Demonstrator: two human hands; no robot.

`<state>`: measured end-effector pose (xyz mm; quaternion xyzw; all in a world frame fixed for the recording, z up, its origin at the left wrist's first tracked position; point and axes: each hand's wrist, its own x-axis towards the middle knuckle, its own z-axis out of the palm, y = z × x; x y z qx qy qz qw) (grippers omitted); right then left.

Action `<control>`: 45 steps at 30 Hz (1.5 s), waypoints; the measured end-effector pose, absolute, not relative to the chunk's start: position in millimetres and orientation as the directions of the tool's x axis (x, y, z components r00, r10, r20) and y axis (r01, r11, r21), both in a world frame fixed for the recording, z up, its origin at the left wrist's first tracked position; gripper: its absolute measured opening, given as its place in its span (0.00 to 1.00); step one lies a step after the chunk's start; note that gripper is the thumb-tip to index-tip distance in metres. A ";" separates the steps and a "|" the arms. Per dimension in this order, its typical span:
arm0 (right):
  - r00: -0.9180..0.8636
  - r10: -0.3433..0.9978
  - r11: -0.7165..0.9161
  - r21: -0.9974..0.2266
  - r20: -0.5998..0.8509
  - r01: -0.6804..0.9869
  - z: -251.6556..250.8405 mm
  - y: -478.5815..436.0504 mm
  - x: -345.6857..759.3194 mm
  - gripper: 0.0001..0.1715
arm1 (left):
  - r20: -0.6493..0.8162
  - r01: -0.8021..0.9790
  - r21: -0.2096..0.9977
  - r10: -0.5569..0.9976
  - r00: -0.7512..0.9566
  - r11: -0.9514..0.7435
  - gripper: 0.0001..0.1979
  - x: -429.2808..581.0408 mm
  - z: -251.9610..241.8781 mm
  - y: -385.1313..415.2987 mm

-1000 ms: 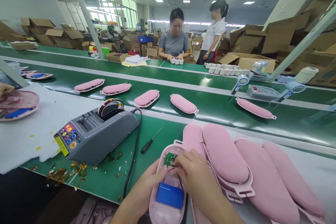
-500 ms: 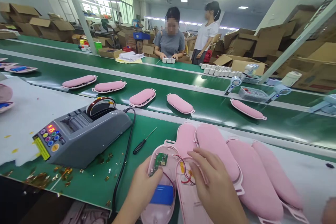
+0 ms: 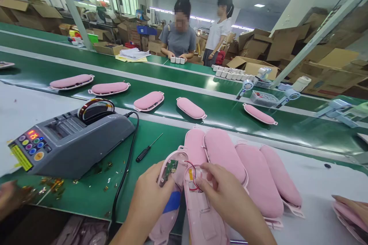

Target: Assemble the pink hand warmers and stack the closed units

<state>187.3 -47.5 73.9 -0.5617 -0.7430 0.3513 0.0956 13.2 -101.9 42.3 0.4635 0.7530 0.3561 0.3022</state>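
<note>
My left hand is closed round a pink shell half, its thumb by the green circuit board inside. A blue battery sits lower in that half, partly behind my hand. Beside it lies the matching pink shell half, open side up, with yellow tape at its upper end. Thin red wires run between the two halves. My right hand curls over the right edge of this second half, thumb against the wires; its other fingertips are partly hidden.
Several closed pink cases lie to the right, more on the green conveyor. A grey tape dispenser and a screwdriver are at left. Co-workers' hands show at both edges, the right one on a pink case. Two people are across the belt.
My view has shifted right. The left shell half is tilted more on its side. My right fingers have drawn in closer to the wires. Co-workers' hands have come further in at both edges.
</note>
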 end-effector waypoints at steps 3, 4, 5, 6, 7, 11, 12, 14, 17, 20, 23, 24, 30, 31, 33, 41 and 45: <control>-0.444 0.847 0.076 -0.761 -0.291 0.644 74.3 -52.9 187.0 0.11 | -0.144 0.472 0.814 0.905 -0.400 0.338 0.10 15.1 41.6 -103.4; -0.468 0.841 0.074 -0.799 -0.272 0.596 73.4 -54.7 184.5 0.09 | -0.141 0.468 0.818 0.905 -0.401 0.335 0.10 15.8 41.5 -103.7; -0.475 0.845 0.075 -0.824 -0.247 0.562 72.0 -56.3 181.1 0.08 | -0.137 0.467 0.819 0.904 -0.404 0.333 0.10 16.4 41.6 -103.8; -0.464 0.856 0.072 -0.838 -0.226 0.541 70.3 -57.7 177.1 0.07 | -0.133 0.469 0.819 0.904 -0.405 0.331 0.10 17.1 41.8 -103.9; -0.449 0.866 0.055 -0.849 -0.221 0.525 68.5 -58.6 172.7 0.08 | -0.129 0.474 0.817 0.904 -0.407 0.329 0.10 17.7 42.2 -103.9; -0.482 0.809 -0.168 -0.917 -0.337 0.361 63.1 -58.0 156.4 0.09 | -0.119 0.477 0.817 0.905 -0.409 0.323 0.11 19.3 43.8 -104.7; -0.499 0.795 -0.199 -0.925 -0.345 0.324 62.4 -56.7 153.6 0.09 | -0.113 0.477 0.819 0.906 -0.409 0.318 0.11 19.5 44.0 -105.1; -0.513 0.794 -0.186 -0.933 -0.327 0.308 61.2 -53.1 150.1 0.10 | -0.102 0.484 0.817 0.905 -0.413 0.313 0.11 19.8 44.0 -105.8; -0.507 0.816 -0.090 -0.928 -0.276 0.360 57.9 -47.5 149.2 0.12 | -0.100 0.499 0.803 0.899 -0.426 0.326 0.11 19.9 43.2 -106.8; -0.512 0.821 -0.037 -0.917 -0.255 0.398 53.5 -43.7 150.3 0.13 | -0.099 0.498 0.802 0.895 -0.435 0.331 0.11 20.4 42.0 -108.0; -0.531 0.813 0.000 -0.912 -0.239 0.410 50.7 -41.3 150.6 0.14 | -0.082 0.493 0.811 0.897 -0.434 0.313 0.12 21.3 41.3 -108.3; -0.536 0.811 0.010 -0.911 -0.233 0.412 50.4 -40.7 150.5 0.15 | -0.077 0.496 0.812 0.898 -0.432 0.308 0.11 21.6 41.5 -108.0; -0.518 0.820 0.009 -0.898 -0.245 0.439 51.8 -38.2 150.2 0.12 | -0.073 0.522 0.792 0.898 -0.434 0.316 0.09 21.6 44.9 -105.8; -0.515 0.820 0.004 -0.896 -0.251 0.443 51.7 -38.0 149.8 0.11 | -0.067 0.525 0.791 0.897 -0.437 0.315 0.09 21.8 45.3 -106.0; -0.514 0.818 -0.007 -0.897 -0.260 0.443 50.7 -37.4 148.6 0.09 | -0.048 0.534 0.787 0.893 -0.447 0.309 0.09 22.5 45.3 -107.0; -0.532 0.810 -0.012 -0.914 -0.246 0.405 46.2 -34.3 144.6 0.09 | 0.010 0.574 0.768 0.890 -0.456 0.285 0.08 27.6 41.4 -106.8; -0.548 0.802 -0.008 -0.922 -0.236 0.386 46.0 -34.2 144.6 0.10 | 0.016 0.592 0.744 0.879 -0.477 0.308 0.08 28.7 40.8 -105.1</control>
